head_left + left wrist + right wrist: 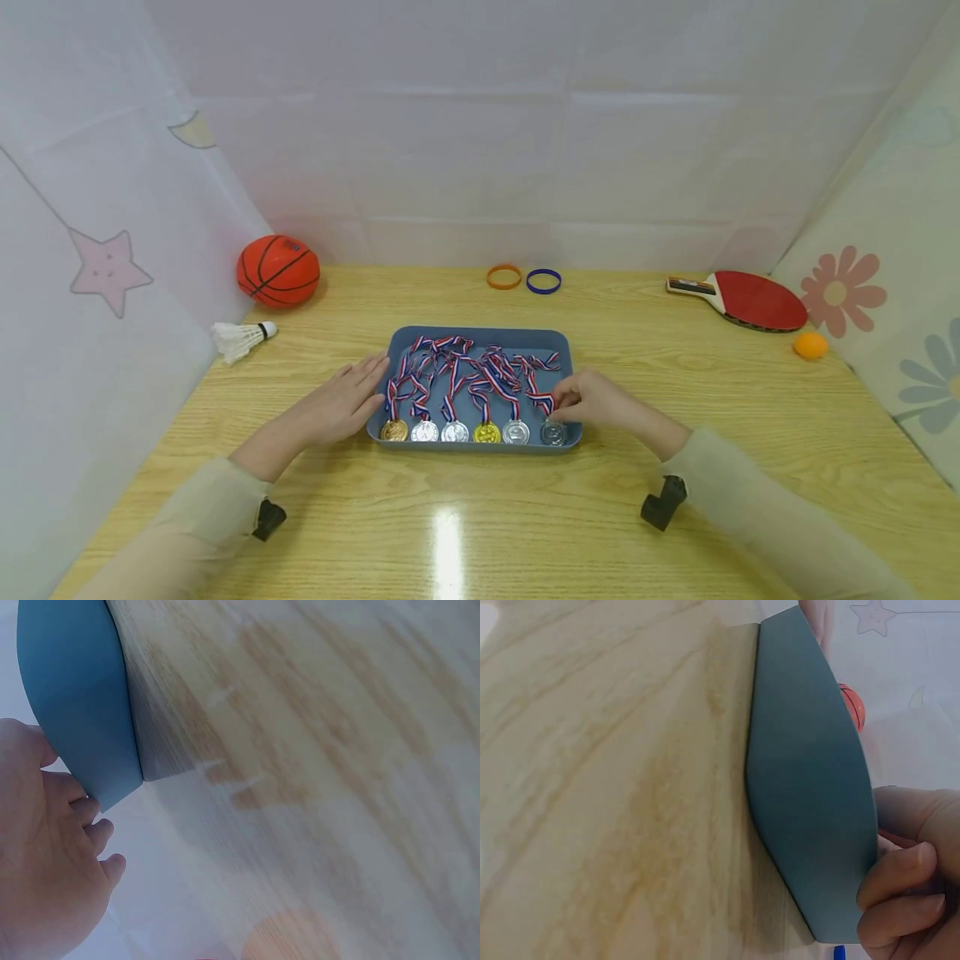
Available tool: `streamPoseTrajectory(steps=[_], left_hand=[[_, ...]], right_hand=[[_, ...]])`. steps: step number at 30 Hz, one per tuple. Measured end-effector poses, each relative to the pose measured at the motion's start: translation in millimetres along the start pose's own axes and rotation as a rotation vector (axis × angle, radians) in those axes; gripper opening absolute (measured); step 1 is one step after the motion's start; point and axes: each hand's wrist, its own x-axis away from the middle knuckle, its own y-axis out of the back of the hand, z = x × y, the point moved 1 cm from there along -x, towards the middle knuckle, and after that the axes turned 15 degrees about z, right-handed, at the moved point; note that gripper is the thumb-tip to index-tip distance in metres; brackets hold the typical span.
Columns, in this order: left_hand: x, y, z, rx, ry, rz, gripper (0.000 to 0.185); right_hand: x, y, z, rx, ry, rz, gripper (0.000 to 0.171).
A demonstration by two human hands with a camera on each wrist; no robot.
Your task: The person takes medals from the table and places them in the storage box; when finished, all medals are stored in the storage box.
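At far left of the table (675, 392), basketball (278, 270) and shuttlecock (242, 339). Centre: blue tray (480, 336) with six medals in a row along its near edge. Left hand (337, 406) lies flat against the tray's left wall, fingers straight, holding nothing. Right hand (596, 400) has its grip curled, pinching the ribbon above the rightmost medal (553, 432). Best lift that ribbon straight up, steadying the tray, so neighbouring ribbons don't snag. Upper right: wristbands (523, 278), paddle (742, 298), orange ball (810, 345).
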Motion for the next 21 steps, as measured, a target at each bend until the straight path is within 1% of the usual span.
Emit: streamPoseTrajectory(steps=[3,7,10,12,16,19,21], left_hand=[[-0.2,-0.2,0.2,0.000,-0.001,0.000,0.057],[-0.2,-0.1,-0.2,0.000,-0.005,0.000,0.057],[-0.3,0.0,-0.7,-0.002,-0.006,0.000,0.056],[-0.5,0.1,-0.9,-0.002,-0.006,0.000,0.056],[-0.4,0.6,-1.2,-0.004,-0.006,0.000,0.056],[-0.1,1.9,-0.8,-0.009,-0.014,-0.005,0.056],[0.2,4.8,0.5,-0.011,-0.015,-0.022,0.056]], right_hand=[[-0.5,-3.7,-0.6,0.077,-0.012,-0.001,0.007],[-1.1,-6.5,-0.8,0.217,-0.065,-0.025,0.005],[-1.6,-7.3,0.4,0.292,-0.109,-0.033,0.004],[-1.8,-7.3,1.8,0.316,-0.130,-0.030,0.003],[1.4,-4.7,5.5,0.323,-0.153,-0.047,0.008],[7.4,2.2,8.5,0.300,-0.149,-0.092,0.016],[13.0,10.1,10.5,0.280,-0.147,-0.133,0.019]])
